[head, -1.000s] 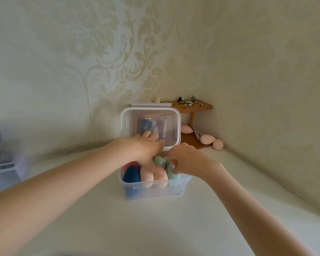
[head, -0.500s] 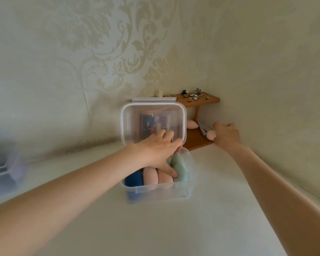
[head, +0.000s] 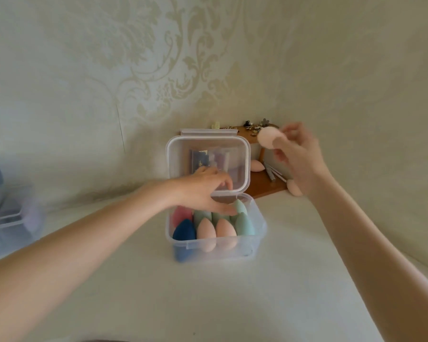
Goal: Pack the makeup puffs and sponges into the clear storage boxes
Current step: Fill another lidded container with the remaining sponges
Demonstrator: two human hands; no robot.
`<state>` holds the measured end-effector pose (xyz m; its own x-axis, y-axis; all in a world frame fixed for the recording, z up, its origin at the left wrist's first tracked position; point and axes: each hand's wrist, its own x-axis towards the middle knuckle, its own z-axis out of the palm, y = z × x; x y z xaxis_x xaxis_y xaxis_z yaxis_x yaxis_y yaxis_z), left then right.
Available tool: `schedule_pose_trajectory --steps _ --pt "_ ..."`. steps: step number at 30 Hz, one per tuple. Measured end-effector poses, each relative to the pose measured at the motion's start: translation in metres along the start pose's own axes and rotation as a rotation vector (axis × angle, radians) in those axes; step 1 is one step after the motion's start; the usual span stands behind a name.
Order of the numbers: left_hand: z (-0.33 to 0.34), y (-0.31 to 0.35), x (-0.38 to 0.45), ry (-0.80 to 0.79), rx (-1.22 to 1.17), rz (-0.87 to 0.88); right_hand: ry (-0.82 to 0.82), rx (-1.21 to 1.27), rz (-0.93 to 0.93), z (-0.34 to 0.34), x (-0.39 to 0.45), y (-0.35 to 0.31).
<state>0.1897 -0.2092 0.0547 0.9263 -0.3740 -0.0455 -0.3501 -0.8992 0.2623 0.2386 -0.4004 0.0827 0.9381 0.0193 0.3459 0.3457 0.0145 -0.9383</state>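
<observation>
Pinching a pink puff (head: 268, 140) in right hand (head: 299, 159) fingertips, raised above the wooden corner shelf (head: 265, 186). Reaching with left hand (head: 203, 191), fingers spread, onto green sponges (head: 240, 218) inside the clear box (head: 215, 245), lid (head: 208, 164) upright behind. Lying by the shelf: another pink sponge (head: 294, 188), pens (head: 272, 172). Blurred at far left: second box (head: 8, 218).

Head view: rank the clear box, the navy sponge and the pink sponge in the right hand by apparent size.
1. clear box, by far the largest.
2. navy sponge.
3. held pink sponge, partly hidden by fingers and farther away, so its place after the navy one is unsure.
</observation>
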Motion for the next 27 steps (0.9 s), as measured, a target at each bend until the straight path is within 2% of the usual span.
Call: schedule_pose_trajectory --steps 2,4,6,8,10,16,22,25,27 --pt "-0.008 -0.010 -0.017 -0.030 0.009 -0.003 -0.378 0.200 0.107 0.010 -0.021 0.000" --pt "-0.013 -0.018 -0.033 -0.079 -0.022 0.005 -0.736 0.247 0.255 0.020 -0.036 0.006" --pt "-0.013 -0.024 -0.041 -0.121 -0.027 -0.007 -0.977 0.153 0.392 0.031 -0.045 0.013" --pt "-0.010 -0.025 -0.044 -0.137 0.092 -0.036 -1.092 -0.011 0.477 0.045 -0.050 0.023" --pt "-0.005 -0.024 -0.045 -0.140 0.204 -0.052 -1.084 -0.106 0.548 0.057 -0.050 0.031" --pt "0.008 -0.029 -0.042 -0.106 0.264 -0.075 -0.943 -0.165 0.598 0.070 -0.054 0.035" --pt "0.019 -0.031 -0.037 0.075 0.335 -0.108 -1.036 -0.479 0.417 0.082 -0.061 0.030" --pt "0.023 -0.035 -0.036 0.105 0.312 -0.096 -1.069 -0.497 0.400 0.082 -0.060 0.025" --pt "0.023 -0.036 -0.037 0.098 0.294 -0.100 -1.078 -0.636 0.309 0.084 -0.062 0.022"
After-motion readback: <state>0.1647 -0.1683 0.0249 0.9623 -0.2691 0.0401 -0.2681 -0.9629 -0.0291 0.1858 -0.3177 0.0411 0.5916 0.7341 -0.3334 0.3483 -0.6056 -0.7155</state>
